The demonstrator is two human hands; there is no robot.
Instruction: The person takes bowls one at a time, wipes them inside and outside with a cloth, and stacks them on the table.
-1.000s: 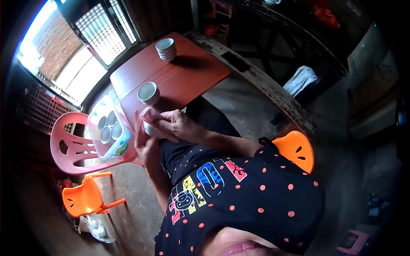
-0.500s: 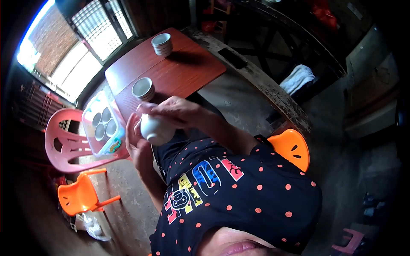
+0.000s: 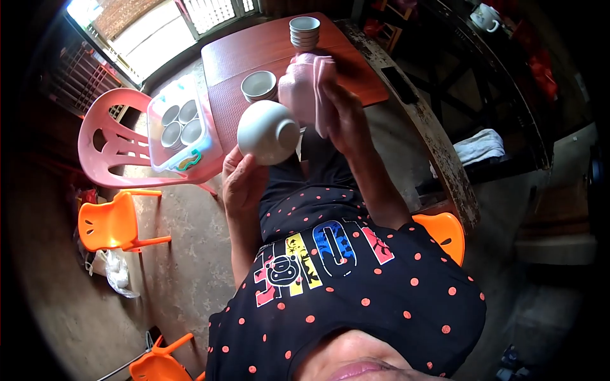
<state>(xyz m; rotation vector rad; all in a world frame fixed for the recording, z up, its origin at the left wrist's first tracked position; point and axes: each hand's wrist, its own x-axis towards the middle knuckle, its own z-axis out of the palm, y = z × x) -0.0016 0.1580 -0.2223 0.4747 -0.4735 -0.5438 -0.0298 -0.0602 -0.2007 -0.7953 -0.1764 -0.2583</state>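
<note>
My left hand (image 3: 244, 181) grips a white bowl (image 3: 264, 133) by its rim, the bowl tipped so that its outer side and foot ring face me. In my right hand (image 3: 349, 120) is a folded pink cloth (image 3: 308, 89), raised just beyond the bowl and apart from the hand on the left. Behind the held bowl, a short stack of bowls (image 3: 258, 84) stands on the near part of the reddish table (image 3: 229, 54). A taller bowl stack (image 3: 305, 35) rises near the table's far edge.
A clear plastic bin (image 3: 166, 155) with several bowls sits on a pink chair (image 3: 105, 136) at the left. Orange chairs (image 3: 111, 222) stand on the floor. A worn wooden bench (image 3: 438, 152) runs along the right, near a white towel (image 3: 480, 146). A floral mug (image 3: 486, 18) is at upper right.
My right hand has moved off the bowl, up and to the right, and the pink cloth now shows in it. The bowl has turned in my left hand. The view has shifted.
</note>
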